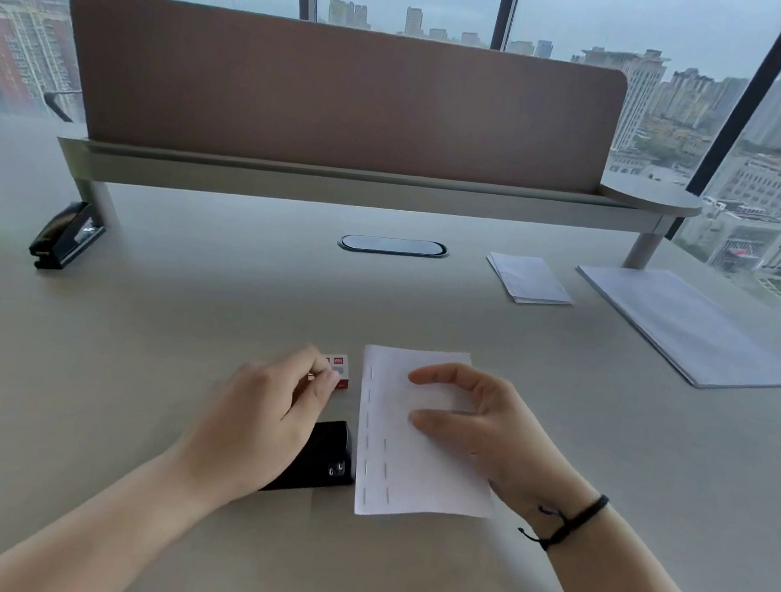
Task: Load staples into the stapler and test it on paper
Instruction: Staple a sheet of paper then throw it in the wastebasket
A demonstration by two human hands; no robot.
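On the counter [185, 324] we see a second black stapler [66, 236] far left. Our left hand [262, 417] pinches something tiny over the staple box [341, 371], the black stapler [320, 461] just beneath it. Right of that lies the stapled paper [409, 479], our right hand [476, 428] above it, fingers loosely open.

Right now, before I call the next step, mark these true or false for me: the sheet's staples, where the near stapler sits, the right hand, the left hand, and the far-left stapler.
1. The sheet already carries rows of staples. True.
2. The near stapler sits right of the sheet. False: it lies left of it.
3. The right hand grips the stapler. False: it is over the sheet, holding nothing.
4. The left hand pinches at the staple box. True.
5. A second stapler sits far left. True.
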